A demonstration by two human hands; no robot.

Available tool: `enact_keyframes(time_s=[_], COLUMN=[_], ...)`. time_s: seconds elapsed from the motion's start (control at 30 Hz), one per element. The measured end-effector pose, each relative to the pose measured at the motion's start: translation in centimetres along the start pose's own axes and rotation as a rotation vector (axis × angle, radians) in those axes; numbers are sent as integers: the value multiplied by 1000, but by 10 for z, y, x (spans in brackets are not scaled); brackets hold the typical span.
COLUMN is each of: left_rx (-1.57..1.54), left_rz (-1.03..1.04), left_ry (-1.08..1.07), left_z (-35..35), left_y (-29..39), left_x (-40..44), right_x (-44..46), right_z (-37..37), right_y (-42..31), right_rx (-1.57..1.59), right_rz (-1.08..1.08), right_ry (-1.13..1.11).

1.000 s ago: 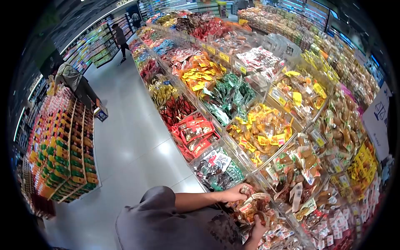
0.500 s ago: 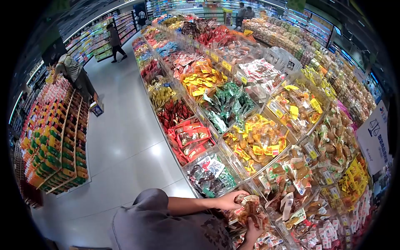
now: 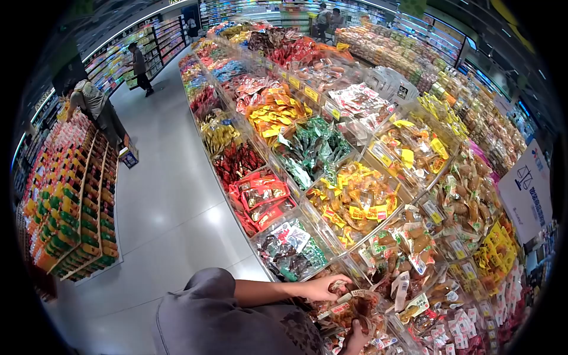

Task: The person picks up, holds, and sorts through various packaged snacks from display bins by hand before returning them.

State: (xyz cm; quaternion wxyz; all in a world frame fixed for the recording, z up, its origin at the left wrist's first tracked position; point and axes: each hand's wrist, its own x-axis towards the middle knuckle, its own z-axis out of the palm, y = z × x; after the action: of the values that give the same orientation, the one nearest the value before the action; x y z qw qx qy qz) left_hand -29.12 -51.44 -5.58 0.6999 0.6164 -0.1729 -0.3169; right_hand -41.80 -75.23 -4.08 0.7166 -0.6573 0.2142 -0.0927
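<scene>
My left hand point(image 3: 324, 288) has its fingers curled round the upper left end of a clear snack packet point(image 3: 356, 306) with reddish-brown food inside. Lower down, my right hand point(image 3: 357, 339) grips the same packet at its bottom edge, thumb upward. Both hands are over the nearest bin of wrapped snacks point(image 3: 387, 343). Beyond my left hand lies a bin of dark and green packets point(image 3: 293, 251); up and to the right are brown vacuum-packed snacks point(image 3: 408, 242).
Clear-walled bins hold red packets point(image 3: 260, 195), yellow-labelled packets point(image 3: 355, 198) and others. A white sign point(image 3: 526, 192) stands at the right. Across the aisle floor point(image 3: 168, 207) are a bottle display point(image 3: 77, 213), a bending person point(image 3: 97, 109) and a walking person point(image 3: 139, 68).
The view has shifted slightly. Both hands keep hold of the packet, whose angle has changed a little. The person in the far aisle has moved left.
</scene>
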Motion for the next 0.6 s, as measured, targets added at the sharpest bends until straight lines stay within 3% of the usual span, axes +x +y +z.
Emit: enact_keyframes(time_s=[0.03,0.13,0.23,0.3,0.37,0.6], left_rx=[26,48,67,80,92,41], left_rz=[33,-33,43,32,21,20], left_ry=[-6,-73,-41,-37,-33,-53], left_z=[1,6,5,4,4,9], left_y=[7,31,13,6,9,16], left_x=[-1,-5,1,2,-1,-5], right_x=[-5,-6,-8,-5,15,4], right_z=[4,5,8,8,-9,7], right_y=[-14,-13,-20,-16,41,17], right_rx=[-239,-149,-246,-247,272,186], right_rz=[-69,-58,-63,55,72,79], right_ry=[1,10,15,24,41,-7])
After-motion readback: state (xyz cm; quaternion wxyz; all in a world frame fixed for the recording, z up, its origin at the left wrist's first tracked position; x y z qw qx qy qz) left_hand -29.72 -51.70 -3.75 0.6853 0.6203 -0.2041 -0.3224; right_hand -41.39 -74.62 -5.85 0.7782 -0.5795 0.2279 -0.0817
